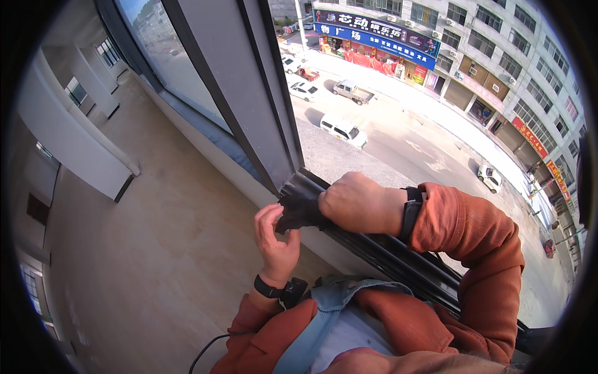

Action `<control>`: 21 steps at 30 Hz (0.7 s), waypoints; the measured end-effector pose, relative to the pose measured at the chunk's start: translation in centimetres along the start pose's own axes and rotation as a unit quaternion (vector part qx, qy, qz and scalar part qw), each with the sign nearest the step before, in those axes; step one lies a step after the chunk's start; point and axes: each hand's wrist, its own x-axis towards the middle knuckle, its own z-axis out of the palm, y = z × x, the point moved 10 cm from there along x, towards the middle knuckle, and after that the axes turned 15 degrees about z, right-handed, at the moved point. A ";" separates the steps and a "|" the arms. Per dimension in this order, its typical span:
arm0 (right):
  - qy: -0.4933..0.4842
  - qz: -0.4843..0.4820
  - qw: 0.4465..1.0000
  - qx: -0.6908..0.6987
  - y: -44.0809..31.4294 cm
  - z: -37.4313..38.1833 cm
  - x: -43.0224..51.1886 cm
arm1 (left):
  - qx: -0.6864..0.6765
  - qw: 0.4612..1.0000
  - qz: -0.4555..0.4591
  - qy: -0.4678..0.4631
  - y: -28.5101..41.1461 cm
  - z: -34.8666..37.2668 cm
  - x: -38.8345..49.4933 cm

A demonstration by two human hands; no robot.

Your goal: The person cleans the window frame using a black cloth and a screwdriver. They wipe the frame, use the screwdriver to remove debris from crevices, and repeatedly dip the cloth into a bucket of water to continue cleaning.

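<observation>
A crumpled dark cloth (301,212) stretches between my two hands above the black metal window sill track (373,252). My right hand (352,201) is closed around its right end, knuckles up, with a black band at the wrist. My left hand (276,240) holds the cloth's ragged left edge between fingers and thumb, palm partly turned up. A black strap with a small dark device circles the left wrist. Just beyond the cloth, the grey window frame post (261,93) meets the sill at a corner.
Left of the sill lies a bare indoor floor (154,262) with white pillars (79,135). A glass pane (182,61) stands beyond the post. Through the opening at right, a street far below shows a white van (343,131) and other vehicles. A thin black cable (210,343) hangs by my left sleeve.
</observation>
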 end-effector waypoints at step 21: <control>0.144 0.016 0.982 0.121 -1.1 -4.1 23.7 | 0.097 0.993 0.066 -0.032 -19.3 -4.5 12.5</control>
